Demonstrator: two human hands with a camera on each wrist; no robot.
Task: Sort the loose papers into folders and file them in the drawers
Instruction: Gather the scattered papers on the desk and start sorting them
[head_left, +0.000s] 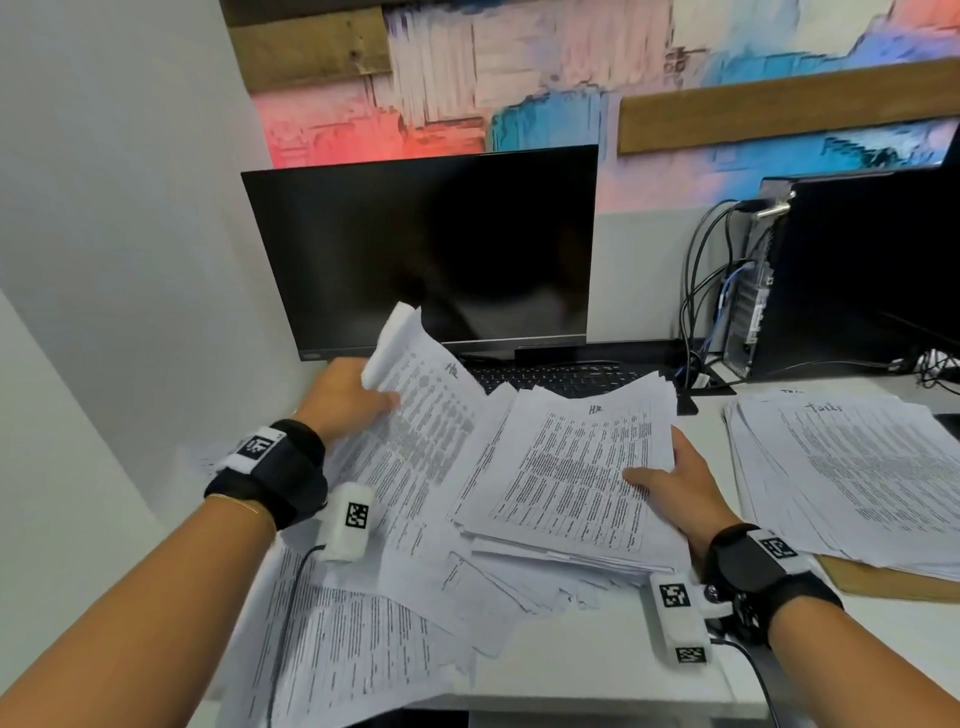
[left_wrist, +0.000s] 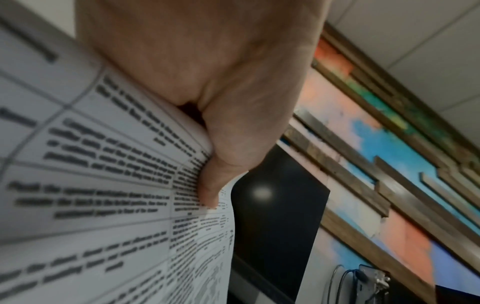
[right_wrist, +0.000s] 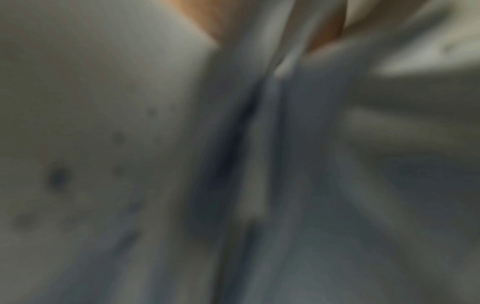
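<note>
Gripping on both sides: the left hand (head_left: 345, 397) pinches a few printed sheets (head_left: 415, 410) between thumb and curled fingers, lifting their left edge so the top corner curls up in front of the monitor (head_left: 426, 249). In the left wrist view the thumb (left_wrist: 221, 164) presses across the printed page (left_wrist: 91, 174), which bows around it. Below and to the left of that hand, loose papers (head_left: 353, 649) lie fanned and overlapping over the front of the white counter (head_left: 582, 670), some hanging past its near edge.

Toward the middle, a thick stack (head_left: 566, 467) marked with handwritten letters at its top lies tilted on the loose papers, its far corner over the keyboard (head_left: 561, 376) that sits under the monitor. The right hand (head_left: 675, 493) holds this stack at its right edge, thumb lying on the top page and fingers tucked beneath. The right wrist view is too blurred to show more than pale paper and a bit of skin.

Further right, apart from the held stack, a second pile (head_left: 852, 478) with a handwritten heading rests on a brown folder (head_left: 883, 584), whose corner shows under it. Behind that pile stands a black computer case (head_left: 857, 270) with cables (head_left: 701, 291) running down its back to the counter. No drawer is in view.
</note>
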